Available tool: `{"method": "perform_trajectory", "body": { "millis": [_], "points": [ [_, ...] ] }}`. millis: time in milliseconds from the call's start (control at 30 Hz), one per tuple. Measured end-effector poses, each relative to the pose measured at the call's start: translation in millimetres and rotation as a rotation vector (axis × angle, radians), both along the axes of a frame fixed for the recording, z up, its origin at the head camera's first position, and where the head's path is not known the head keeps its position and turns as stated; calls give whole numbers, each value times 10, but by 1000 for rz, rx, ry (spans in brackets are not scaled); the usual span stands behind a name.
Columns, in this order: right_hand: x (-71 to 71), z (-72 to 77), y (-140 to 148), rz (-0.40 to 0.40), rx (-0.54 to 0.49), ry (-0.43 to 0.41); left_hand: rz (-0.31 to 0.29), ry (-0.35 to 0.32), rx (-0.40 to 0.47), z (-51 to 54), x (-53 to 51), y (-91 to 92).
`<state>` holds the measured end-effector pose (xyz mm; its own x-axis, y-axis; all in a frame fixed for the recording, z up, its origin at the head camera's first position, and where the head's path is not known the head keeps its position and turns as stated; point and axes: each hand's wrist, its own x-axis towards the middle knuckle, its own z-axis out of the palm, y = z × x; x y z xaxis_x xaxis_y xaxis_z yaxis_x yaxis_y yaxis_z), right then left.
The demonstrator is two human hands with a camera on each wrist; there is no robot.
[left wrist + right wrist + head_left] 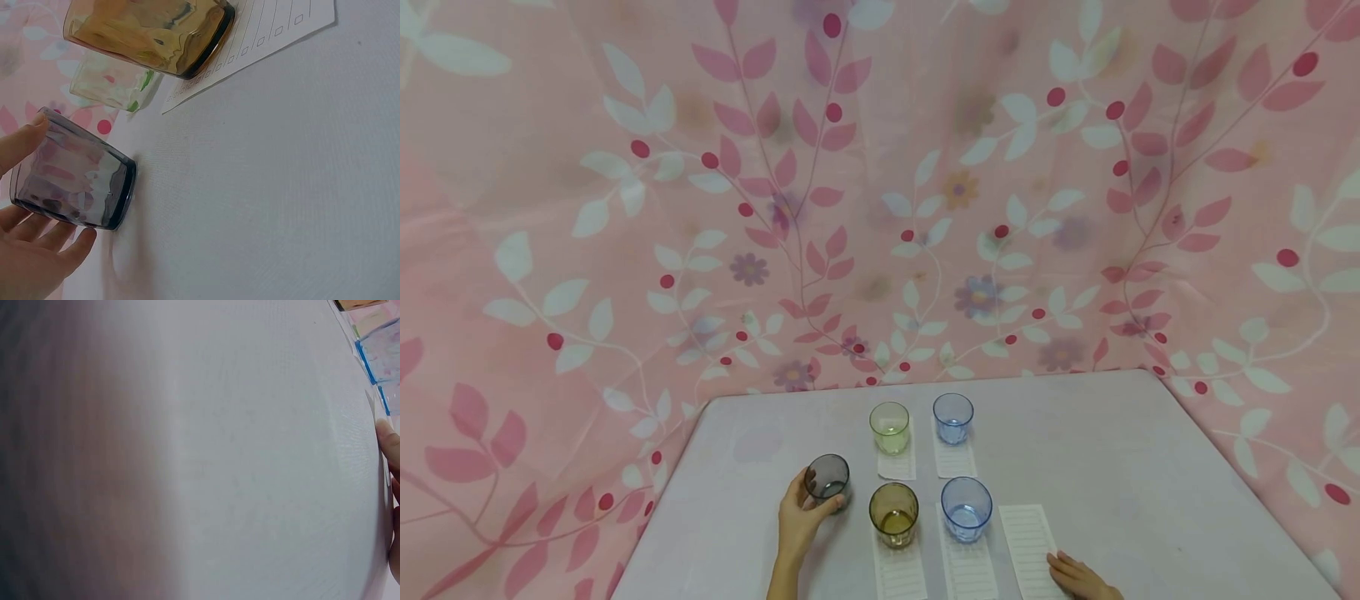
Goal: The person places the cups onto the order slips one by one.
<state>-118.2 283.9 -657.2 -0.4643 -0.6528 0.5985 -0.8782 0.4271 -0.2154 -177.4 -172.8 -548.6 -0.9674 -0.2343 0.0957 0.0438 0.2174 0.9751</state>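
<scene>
My left hand (pixel 799 518) grips a dark grey glass tumbler (pixel 827 482), thumb on one side and fingers on the other. The left wrist view shows the tumbler (pixel 75 175) from the side; whether its base touches the table I cannot tell. Right of it stands an amber tumbler (pixel 893 517) on a printed paper strip (pixel 901 575). My right hand (pixel 1081 577) rests at the right edge of another paper strip (pixel 1030 542), fingers relaxed. Only its thumb (pixel 389 440) and part of the fingers show in the right wrist view.
A light blue tumbler (pixel 966 510) stands on a paper strip right of the amber one. Farther back are a pale green tumbler (pixel 890 429) and a second blue tumbler (pixel 953 419), each by its own strip. A pink floral cloth (pixel 880 208) hangs behind the white-covered table (pixel 1120 467).
</scene>
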Motion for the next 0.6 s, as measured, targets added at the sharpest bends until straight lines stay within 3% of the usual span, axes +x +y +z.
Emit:
{"method": "perform_trajectory", "body": {
  "millis": [100, 233, 333, 400, 500, 600],
  "points": [
    [49, 237, -98, 0, -21, 67, 1, -5, 5, 146, 66, 42],
    [38, 321, -140, 35, -52, 124, 3, 1, 6, 141, 56, 30],
    [-26, 276, -152, 95, -88, 207, 6, 15, 2, 39, -8, -19],
    [-62, 245, -159, 107, -95, 276, 11, 23, 0, 68, -19, -28],
    [-87, 140, -119, 100, -93, 277, 8, 47, 0, 157, -22, -20],
    [-106, -60, -41, 77, -84, 213, 3, 65, 6, 256, -32, -9]
  ]
}}
